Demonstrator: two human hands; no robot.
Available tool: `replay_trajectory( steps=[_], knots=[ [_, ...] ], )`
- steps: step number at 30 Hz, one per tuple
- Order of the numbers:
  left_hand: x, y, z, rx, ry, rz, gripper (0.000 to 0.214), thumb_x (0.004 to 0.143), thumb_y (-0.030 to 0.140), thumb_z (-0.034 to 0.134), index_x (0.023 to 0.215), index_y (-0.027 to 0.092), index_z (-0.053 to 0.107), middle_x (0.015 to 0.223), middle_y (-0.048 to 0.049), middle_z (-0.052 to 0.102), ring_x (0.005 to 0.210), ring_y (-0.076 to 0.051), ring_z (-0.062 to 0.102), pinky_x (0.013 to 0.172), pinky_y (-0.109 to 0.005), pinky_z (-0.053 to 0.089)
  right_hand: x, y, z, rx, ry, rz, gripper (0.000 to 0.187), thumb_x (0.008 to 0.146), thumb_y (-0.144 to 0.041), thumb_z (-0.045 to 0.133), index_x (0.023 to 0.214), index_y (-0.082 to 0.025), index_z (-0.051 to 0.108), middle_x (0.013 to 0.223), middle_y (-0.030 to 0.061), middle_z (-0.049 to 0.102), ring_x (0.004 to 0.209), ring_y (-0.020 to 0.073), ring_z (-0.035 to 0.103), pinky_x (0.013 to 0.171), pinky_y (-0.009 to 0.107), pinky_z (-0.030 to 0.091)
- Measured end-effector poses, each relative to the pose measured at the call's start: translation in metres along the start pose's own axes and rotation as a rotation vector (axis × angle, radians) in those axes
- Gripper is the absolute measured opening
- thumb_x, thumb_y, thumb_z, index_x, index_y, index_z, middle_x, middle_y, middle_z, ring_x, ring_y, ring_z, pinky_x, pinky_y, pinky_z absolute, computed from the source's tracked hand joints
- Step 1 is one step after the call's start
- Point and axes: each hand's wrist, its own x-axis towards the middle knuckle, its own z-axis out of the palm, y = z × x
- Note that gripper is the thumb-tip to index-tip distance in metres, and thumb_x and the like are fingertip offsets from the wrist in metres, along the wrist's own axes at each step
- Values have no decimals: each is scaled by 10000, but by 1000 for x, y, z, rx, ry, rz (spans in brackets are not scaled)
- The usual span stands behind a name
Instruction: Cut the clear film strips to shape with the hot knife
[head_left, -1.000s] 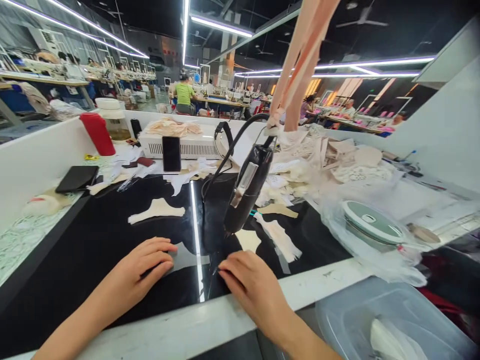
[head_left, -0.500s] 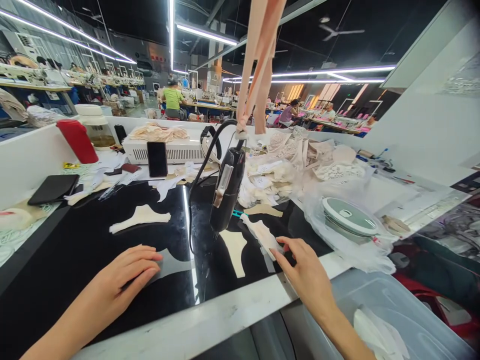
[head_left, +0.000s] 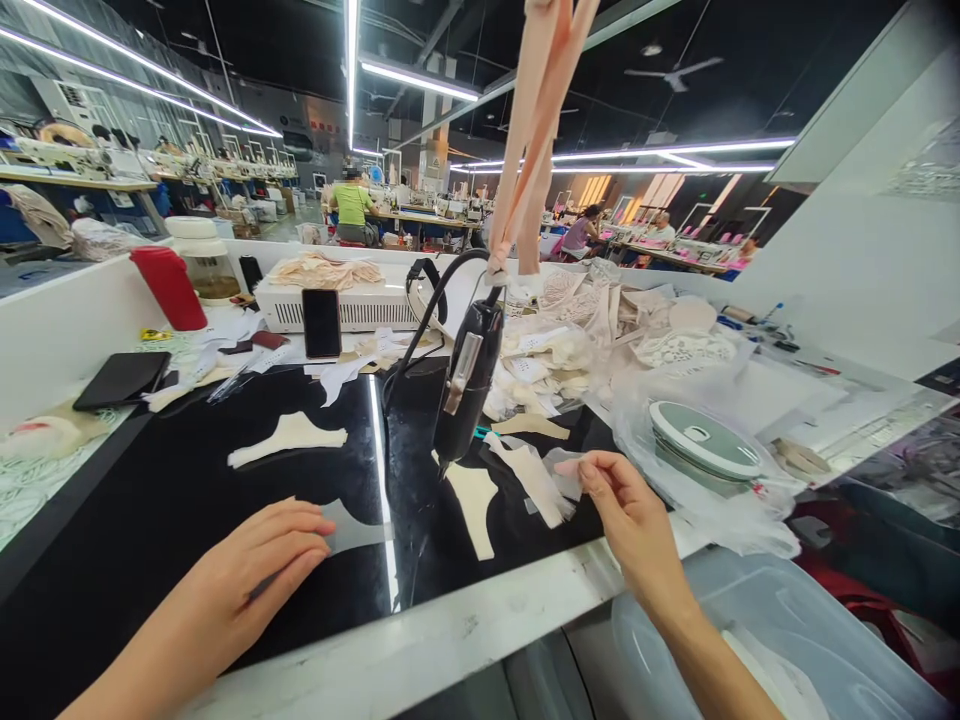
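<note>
Glossy black table point(head_left: 150, 570) is stretching toward its white front edge point(head_left: 517, 600). My right hand point(head_left: 619, 490) is pinching a sheer piece point(head_left: 564, 472) between closed fingers near the right front corner, beside ragged cream fabric point(head_left: 534, 485); my left hand point(head_left: 274, 560), fingers loosely extended, is touching a translucent grey cutout point(head_left: 356, 530).

The left fingers point(head_left: 311, 524) partly hide a sheer piece point(head_left: 356, 532)
</note>
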Motion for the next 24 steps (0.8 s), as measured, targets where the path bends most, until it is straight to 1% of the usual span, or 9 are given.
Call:
replay_trajectory(
  steps=[3, 6, 8, 12, 17, 18, 20, 22, 24],
  knots=[
    [3, 7, 0, -3, -24, 15, 194, 988, 391, 606, 1060, 326, 774, 1151, 33, 773, 1132, -205, 721, 1090, -330, 547, 8, -2, 1, 126, 2, 31, 345, 947, -570, 598, 948, -225, 609, 775, 9, 681, 696, 153, 592, 672, 273, 484],
    [6, 12, 2, -4, -44, 18, 202, 984, 394, 609, 1076, 327, 776, 1146, 28, 776, 1129, -218, 724, 1096, -356, 545, 16, -6, 1, 241, -23, 83, 375, 907, -594, 648, 945, -224, 604, 640, -44, 567, 529, 109, 468, 508, 244, 394],
    [7, 16, 4, -7, -62, 21, 199, 984, 389, 612, 1082, 327, 774, 1142, 26, 778, 1126, -222, 725, 1091, -363, 548, 19, -12, -1, 309, -50, 116, 409, 866, -614, 689, 922, -217, 613, 605, -62, 506, 479, 86, 393, 452, 232, 343],
    [13, 26, 7, -43, -101, 65, 181, 993, 326, 609, 1112, 314, 746, 1126, 28, 776, 1111, -195, 722, 1106, -329, 530, 21, -28, -8, 408, -96, 169, 435, 790, -612, 771, 877, -211, 627, 557, -94, 387, 445, 54, 257, 401, 212, 266],
    [23, 42, 12, -107, -121, 76, 186, 1004, 270, 593, 1133, 296, 724, 1113, 10, 773, 1093, -188, 719, 1087, -319, 533, 18, -41, -9, 469, -145, 201, 482, 733, -654, 796, 875, -225, 628, 543, -108, 335, 451, 49, 189, 401, 204, 181],
    [24, 46, 13, -125, -118, 63, 189, 1005, 269, 591, 1138, 297, 722, 1119, 5, 770, 1086, -189, 720, 1070, -314, 541, 15, -43, -7, 460, -209, 216, 477, 728, -641, 808, 865, -218, 636, 536, -106, 340, 451, 48, 193, 406, 202, 169],
    [28, 55, 15, -178, -104, 15, 197, 1007, 278, 592, 1155, 302, 719, 1140, -3, 763, 1077, -188, 720, 1032, -300, 557, 7, -50, -2, 427, -420, 250, 452, 757, -615, 803, 847, -199, 652, 519, -99, 362, 453, 48, 214, 418, 201, 158],
    [34, 66, 15, -258, -98, -70, 214, 1007, 299, 593, 1184, 309, 713, 1178, -15, 751, 1094, -194, 710, 1005, -297, 565, -3, -61, 6, 401, -650, 253, 428, 841, -619, 722, 859, -197, 649, 517, -91, 389, 462, 54, 237, 436, 204, 163],
    [40, 80, 12, -363, -118, -190, 252, 988, 321, 622, 1229, 313, 698, 1243, -33, 728, 1147, -216, 685, 1031, -332, 548, -13, -74, 15, 362, -819, 210, 388, 901, -580, 667, 861, -194, 651, 535, -74, 435, 485, 66, 292, 459, 213, 200]
  ],
)
